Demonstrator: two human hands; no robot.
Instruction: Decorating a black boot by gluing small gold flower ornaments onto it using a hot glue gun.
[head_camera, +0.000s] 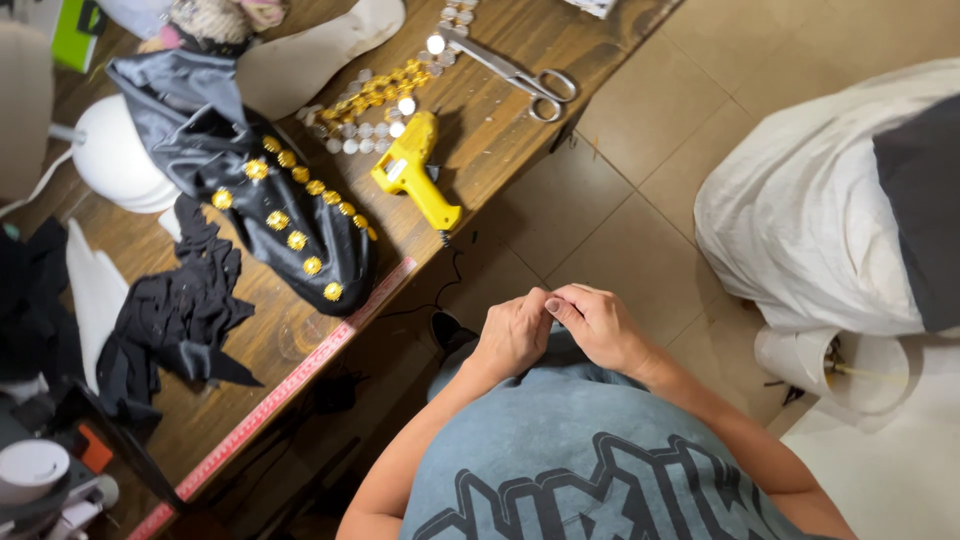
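**Hands joined in front of the body, beside a cluttered craft desk**

The wooden desk (480, 190) runs diagonally across the upper left, a pink measuring strip (300, 370) along its near edge. Off its right side a big white cloth bundle (810, 220) sits on the tiled floor (640, 200). In the middle of the desk lies a black satin piece (300, 230) studded with round gold ornaments (297, 240), and to its left, nearer the near edge, a crumpled black fabric (175, 320). A white dome-shaped form (115, 160) sits at the far left. Close to the desk's right edge rests a yellow glue gun (415, 180); beyond it lie scissors (520, 75) and a scatter of gold and silver sequins (375, 105).

The person's left hand (515, 335) and right hand (600, 325) meet over the floor, clear of the desk, fingertips pressed together. Whether they pinch something small between them I cannot tell; nothing shows there.
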